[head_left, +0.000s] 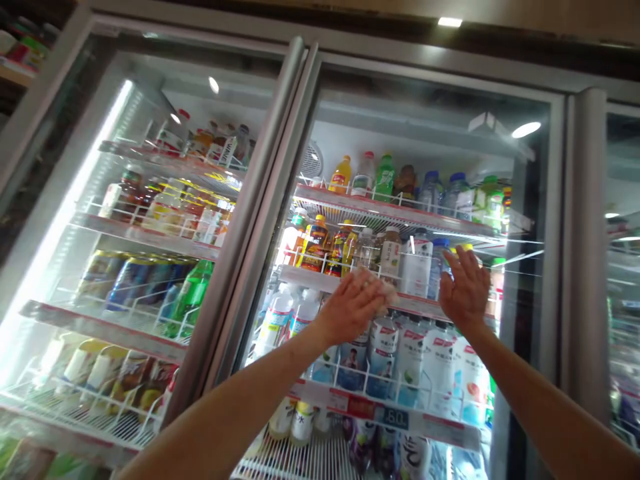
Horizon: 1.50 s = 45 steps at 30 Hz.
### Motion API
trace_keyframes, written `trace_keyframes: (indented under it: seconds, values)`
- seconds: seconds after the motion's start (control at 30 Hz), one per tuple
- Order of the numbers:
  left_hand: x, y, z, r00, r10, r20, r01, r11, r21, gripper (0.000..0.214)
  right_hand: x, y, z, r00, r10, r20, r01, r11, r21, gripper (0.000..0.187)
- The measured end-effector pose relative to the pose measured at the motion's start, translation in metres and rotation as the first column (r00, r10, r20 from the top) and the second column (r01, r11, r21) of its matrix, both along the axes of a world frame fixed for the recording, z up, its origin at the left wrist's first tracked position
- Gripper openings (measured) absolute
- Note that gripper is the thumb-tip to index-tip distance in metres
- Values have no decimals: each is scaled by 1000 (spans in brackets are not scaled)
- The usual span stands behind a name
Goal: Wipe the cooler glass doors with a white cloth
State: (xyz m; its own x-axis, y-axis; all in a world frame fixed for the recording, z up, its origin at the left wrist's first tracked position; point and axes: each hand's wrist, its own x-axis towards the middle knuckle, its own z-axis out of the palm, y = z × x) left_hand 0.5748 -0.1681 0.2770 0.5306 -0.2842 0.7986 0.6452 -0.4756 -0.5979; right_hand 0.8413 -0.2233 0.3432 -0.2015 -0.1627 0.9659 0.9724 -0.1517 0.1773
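My left hand (353, 308) lies flat against the glass door of a drinks fridge (425, 127), with a pale crumpled wad, perhaps a cloth (385, 293), under its fingertips. My right hand (465, 287) is spread open on the same pane, fingers apart, holding nothing. Behind the glass, just below my hands, stand rows of white-labelled water bottles (410, 357) on a wire-fronted shelf (385, 407). Juice bottles (315, 243) fill the shelf above. The glass seems to lie between my hands and the bottles.
A metal door frame (260, 200) runs up left of my hands, dividing this door from a second glass door (150, 87) with cans and bottles behind it. Another door edge (585, 247) stands at the right. A goods shelf (20, 53) shows at top left.
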Motion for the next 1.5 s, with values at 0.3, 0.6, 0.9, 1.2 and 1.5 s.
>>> trace_keyframes:
  seconds: [0.3, 0.6, 0.9, 1.2, 1.5]
  values:
    - [-34, 17, 54, 822, 48, 567, 38, 990, -139, 43, 1, 2, 1, 999, 2, 44, -4, 999, 49, 41]
    - [14, 2, 19, 994, -17, -110, 23, 999, 48, 43, 4, 2, 0, 998, -5, 71, 0, 998, 61, 39]
    - [25, 1, 20, 999, -32, 43, 32, 999, -10, 40, 0, 1, 1, 999, -21, 41, 18, 998, 68, 39]
    - [-20, 13, 60, 839, 59, 541, 47, 982, -181, 43, 0, 0, 1, 999, -19, 29, 17, 999, 50, 39]
    - [-2, 7, 29, 998, 1, 60, -1, 1000, 0, 41, 4, 1, -3, 999, -9, 45, 7, 999, 52, 40]
